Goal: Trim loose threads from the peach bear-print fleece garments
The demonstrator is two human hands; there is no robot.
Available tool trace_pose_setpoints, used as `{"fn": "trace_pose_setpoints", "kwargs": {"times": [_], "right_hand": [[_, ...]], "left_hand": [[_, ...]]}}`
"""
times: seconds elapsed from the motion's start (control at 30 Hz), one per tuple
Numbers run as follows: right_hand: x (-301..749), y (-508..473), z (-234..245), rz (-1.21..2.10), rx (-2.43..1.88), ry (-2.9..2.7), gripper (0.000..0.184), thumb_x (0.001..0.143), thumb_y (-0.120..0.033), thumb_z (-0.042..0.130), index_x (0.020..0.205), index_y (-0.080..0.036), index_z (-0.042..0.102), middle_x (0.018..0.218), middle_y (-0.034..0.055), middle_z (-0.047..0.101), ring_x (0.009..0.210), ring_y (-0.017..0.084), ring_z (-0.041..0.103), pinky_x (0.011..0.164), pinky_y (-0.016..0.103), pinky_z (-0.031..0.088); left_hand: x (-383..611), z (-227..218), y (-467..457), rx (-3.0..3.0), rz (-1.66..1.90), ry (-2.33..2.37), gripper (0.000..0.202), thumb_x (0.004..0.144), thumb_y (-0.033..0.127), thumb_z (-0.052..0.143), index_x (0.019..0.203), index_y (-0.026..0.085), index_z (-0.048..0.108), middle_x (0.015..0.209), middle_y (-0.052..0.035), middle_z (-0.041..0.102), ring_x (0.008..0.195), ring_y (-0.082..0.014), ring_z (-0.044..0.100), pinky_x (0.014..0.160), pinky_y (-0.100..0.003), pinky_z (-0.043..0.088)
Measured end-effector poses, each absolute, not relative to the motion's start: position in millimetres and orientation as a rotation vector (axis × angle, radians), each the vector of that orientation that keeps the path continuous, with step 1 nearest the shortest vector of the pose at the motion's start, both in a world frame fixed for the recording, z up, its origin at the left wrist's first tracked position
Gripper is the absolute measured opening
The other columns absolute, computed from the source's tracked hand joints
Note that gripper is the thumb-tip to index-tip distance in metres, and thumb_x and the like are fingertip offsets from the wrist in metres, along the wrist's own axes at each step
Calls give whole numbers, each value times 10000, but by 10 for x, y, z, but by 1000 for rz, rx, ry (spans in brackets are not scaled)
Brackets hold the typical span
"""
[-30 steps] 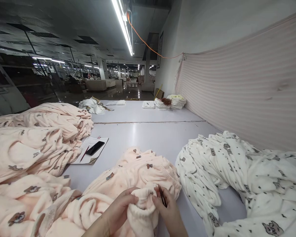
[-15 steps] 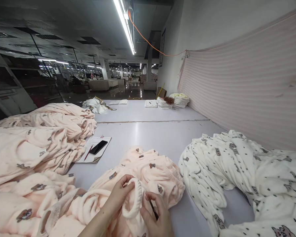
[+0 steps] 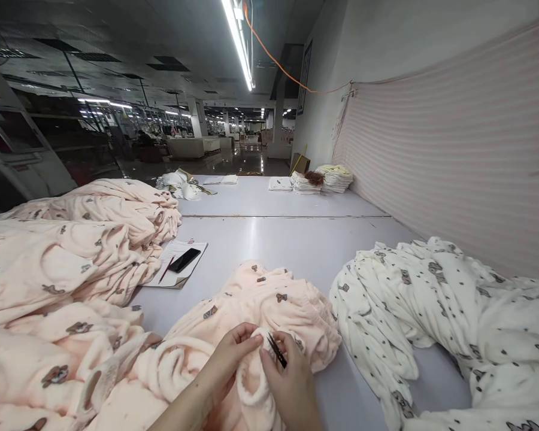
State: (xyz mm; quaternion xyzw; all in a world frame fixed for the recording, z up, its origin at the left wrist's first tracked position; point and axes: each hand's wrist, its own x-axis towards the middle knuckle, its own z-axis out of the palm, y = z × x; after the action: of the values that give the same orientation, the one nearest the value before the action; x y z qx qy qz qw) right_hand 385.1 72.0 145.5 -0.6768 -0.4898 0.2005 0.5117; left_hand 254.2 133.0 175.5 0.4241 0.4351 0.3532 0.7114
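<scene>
Cuff [image 3: 252, 400] in pinch of left hand [image 3: 231, 354], dark 2-pronged tool [image 3: 278, 353] in grip of right hand [image 3: 290, 377]

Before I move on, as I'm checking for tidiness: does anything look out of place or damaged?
At the far end of the table, a reddish-brown tangle lies on a white stack, looking stray; crumpled white material sits heaped to its left. I see no spill, nor clear damage to the pink garment in hand.
</scene>
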Motion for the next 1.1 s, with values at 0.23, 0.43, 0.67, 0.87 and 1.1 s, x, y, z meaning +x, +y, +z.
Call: {"fn": "trace_pose_setpoints", "kwargs": {"times": [0.23,0.43,0.67,0.87,1.1], "right_hand": [[4016,828,1358,593,-1579,-1080,228,777,-376,610,864,-173,666,774,50,705,726,202,652,663,264,526],[4024,738,1271,553,-1543,-1096,244,748,-400,632,872,-191,655,723,36,674,694,193,633,643,253,519],[3976,546,1103,475,-1612,-1227,252,786,-448,544,871,-224,622,652,15,643,590,198,625,576,268,499],[3917,571,1116,210,-1646,-1328,162,825,-348,519,949,-267,584,985,94,608,935,286,621,671,335,535],[4011,636,1301,480,-1596,-1301,163,745,-357,630,867,-251,606,893,39,619,862,237,609,714,301,510]], "left_hand": [[2322,1781,1120,1302,577,1350,318,737,533,638,802,223,632,628,7,639,548,-170,568,510,-248,409],[2535,1663,990,714,621,1064,294,685,392,740,850,189,606,840,-42,675,722,-195,656,610,-304,539],[2582,1812,1057,513,859,880,242,754,316,717,927,177,621,898,-84,727,927,-232,682,813,-314,526],[2596,1762,1038,506,910,897,189,759,310,715,845,176,614,869,-75,729,911,-228,687,809,-315,532],[2573,1802,1068,630,860,949,269,750,383,707,869,144,672,886,-89,740,922,-245,671,747,-300,522]]}}
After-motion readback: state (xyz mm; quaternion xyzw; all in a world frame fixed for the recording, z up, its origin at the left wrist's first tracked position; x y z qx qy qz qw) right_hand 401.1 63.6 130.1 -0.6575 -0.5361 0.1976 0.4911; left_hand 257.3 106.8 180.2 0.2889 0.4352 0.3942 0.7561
